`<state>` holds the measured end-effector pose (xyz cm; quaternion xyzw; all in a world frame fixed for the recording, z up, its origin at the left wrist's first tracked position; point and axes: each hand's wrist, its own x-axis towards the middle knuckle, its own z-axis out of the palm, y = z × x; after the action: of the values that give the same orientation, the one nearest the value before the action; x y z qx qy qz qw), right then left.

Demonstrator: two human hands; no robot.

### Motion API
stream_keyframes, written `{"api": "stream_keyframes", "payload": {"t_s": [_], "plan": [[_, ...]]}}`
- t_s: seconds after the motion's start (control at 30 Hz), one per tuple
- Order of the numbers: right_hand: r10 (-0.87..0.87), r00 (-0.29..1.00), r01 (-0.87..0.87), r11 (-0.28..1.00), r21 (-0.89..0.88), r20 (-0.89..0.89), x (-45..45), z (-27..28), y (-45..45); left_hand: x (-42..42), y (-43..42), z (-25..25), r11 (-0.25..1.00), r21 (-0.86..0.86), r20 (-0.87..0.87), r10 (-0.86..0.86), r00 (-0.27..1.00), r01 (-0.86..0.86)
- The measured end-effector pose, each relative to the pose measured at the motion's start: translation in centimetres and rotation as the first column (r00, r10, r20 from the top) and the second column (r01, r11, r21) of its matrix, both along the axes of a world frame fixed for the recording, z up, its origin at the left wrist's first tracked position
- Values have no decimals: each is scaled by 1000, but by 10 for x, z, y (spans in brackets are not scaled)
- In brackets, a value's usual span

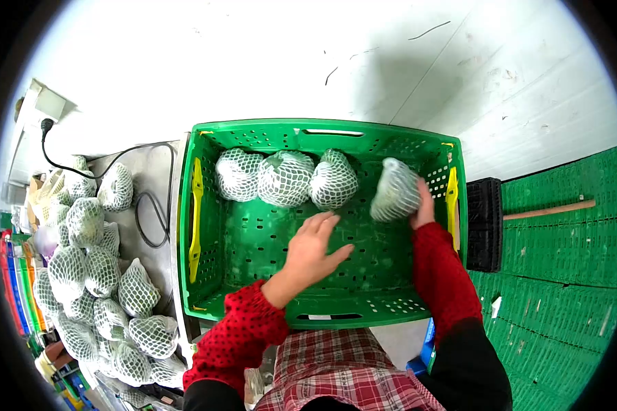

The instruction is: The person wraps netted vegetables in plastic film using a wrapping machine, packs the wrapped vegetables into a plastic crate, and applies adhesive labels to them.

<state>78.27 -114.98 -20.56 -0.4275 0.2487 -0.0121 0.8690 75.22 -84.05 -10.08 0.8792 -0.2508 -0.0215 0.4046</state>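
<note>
A green plastic crate point(253, 314) with yellow handles lies in front of me. Along its far side sit three green items in white foam netting: one at the left point(238, 175), a wider one beside it point(286, 179) and a third point(334, 179). My right hand point(424, 205) holds a fourth netted item point(396, 190), slightly blurred, over the right part of the crate. My left hand point(314, 250) is over the crate's middle, fingers spread, with nothing in it, just below the third item.
Several netted items point(86, 222) are piled on a metal table point(151, 178) at the left, near a black cable point(138, 218). A white wall point(253, 61) stands behind the crate. At the right are a black brush head point(485, 225) with a wooden handle and green crates point(548, 274).
</note>
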Motion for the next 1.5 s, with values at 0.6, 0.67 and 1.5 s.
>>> {"api": "stream_keyframes", "payload": {"t_s": [0.6,0.67,1.5], "plan": [[393,892,61,387,-920,224,-4,82,170,-21,428,193,-88,689,610,606,510,-719],[601,763,-42,416,-908,240,-10,131,247,-16,442,204,-44,703,579,615,535,-710],[201,966,-228,376,-898,-161,44,59,-14,19,-4,-4,940,326,261,-190,946,99]]}}
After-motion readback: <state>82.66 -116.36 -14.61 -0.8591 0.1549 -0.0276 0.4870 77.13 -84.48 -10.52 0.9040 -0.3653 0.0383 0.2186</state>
